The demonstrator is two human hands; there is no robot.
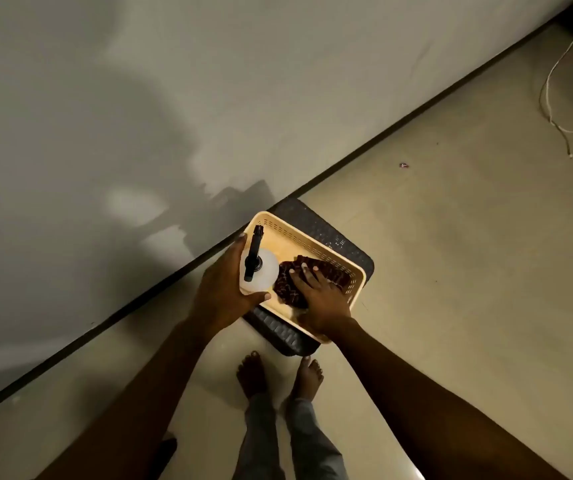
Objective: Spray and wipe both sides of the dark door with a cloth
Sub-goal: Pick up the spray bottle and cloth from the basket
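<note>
Beige floor (451, 271) meeting pale wall (139, 98), dark mat (330, 233) under cream basket (312, 242), left hand (219, 289) fingers (240, 239) round spray bottle (266, 271), right hand (323, 299) fingers (304, 272) flat on cloth (287, 289)

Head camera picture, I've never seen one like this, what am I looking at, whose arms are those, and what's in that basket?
There is no machine here. A person wears a camera on the head, so you look down along their own arms to their bare feet on the floor. The left hand holds a white spray bottle with a black nozzle. The right hand lies on a dark patterned cloth inside a yellow basket. The basket sits on a dark mat beside the wall.
</note>
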